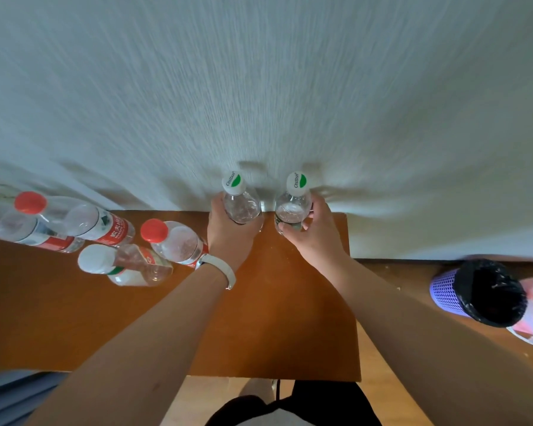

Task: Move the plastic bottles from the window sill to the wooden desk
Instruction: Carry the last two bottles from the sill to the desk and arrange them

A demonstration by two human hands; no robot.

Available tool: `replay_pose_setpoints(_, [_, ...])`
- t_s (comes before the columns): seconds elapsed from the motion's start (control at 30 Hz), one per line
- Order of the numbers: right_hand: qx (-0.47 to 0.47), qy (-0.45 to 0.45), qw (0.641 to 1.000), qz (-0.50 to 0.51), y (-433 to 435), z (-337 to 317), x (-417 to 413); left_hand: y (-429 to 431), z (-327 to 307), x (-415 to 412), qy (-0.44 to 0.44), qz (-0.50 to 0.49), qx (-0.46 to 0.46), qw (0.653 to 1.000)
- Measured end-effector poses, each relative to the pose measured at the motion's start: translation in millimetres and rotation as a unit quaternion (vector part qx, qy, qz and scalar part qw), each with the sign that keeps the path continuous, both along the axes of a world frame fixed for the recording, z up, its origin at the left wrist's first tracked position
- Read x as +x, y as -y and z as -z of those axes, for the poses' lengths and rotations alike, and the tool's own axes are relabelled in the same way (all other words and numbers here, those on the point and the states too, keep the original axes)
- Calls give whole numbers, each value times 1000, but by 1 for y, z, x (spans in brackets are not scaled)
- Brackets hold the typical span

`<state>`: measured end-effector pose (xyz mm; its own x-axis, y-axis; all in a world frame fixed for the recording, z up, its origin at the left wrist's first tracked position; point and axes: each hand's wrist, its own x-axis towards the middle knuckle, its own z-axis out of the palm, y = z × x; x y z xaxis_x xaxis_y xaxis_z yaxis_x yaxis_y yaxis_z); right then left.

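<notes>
Left bottle (242, 207) and right bottle (291, 210), both clear plastic with white-and-green caps, stood side by side but apart at the far edge of the wooden tabletop (274, 318), just in front of the textured wall (259, 87). Long axes were upright, caps pointing up toward the camera. Both looked clear inside; fill level could not be judged. Left hand (228, 232) was wrapped around the left bottle's body; right hand (314, 232) was curled around the right bottle. Both bases were hidden by fingers, so contact with the tabletop could not be confirmed. A white wristband (219, 269) sat on the left wrist. To the left on the tabletop: a red-capped bottle (173, 241) just beside the left wrist, a white-capped bottle (126, 265) nearer the camera, a red-labelled bottle (105, 227), and a far-left bottle (28, 222) with a red cap, partly cut off by the frame. On the floor at right, a purple mesh basket (443, 290) held a black liner (490, 290); its contents were too dark to see.
</notes>
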<state>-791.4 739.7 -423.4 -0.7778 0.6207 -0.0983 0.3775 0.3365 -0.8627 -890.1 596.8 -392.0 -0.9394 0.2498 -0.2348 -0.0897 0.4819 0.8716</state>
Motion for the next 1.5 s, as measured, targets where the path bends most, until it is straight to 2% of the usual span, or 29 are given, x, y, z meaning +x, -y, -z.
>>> replay_pose_setpoints(0.33, [7, 24, 1000, 19, 5, 4, 3, 11, 4, 19, -6, 29, -11, 999])
replay_pose_setpoints(0.57, [3, 94, 995, 36, 10, -11, 26, 42, -13, 43, -13, 71, -20, 997])
replay_pose_setpoints(0.8, [2, 123, 992, 7, 45, -22, 52, 93, -21, 52, -51, 150, -88, 984])
replay_pose_setpoints(1.13, [23, 116, 979, -168, 111, -21, 19, 182, -6, 61, -42, 24, -127, 991])
replay_pose_setpoints(1.37, [37, 95, 967, -232, 137, -27, -6, 218, -4, 56, -55, -61, -169, 982])
replay_pose_setpoints(1.5, [44, 96, 962, -252, 146, -28, -24, 227, -6, 41, -31, -107, -197, 974])
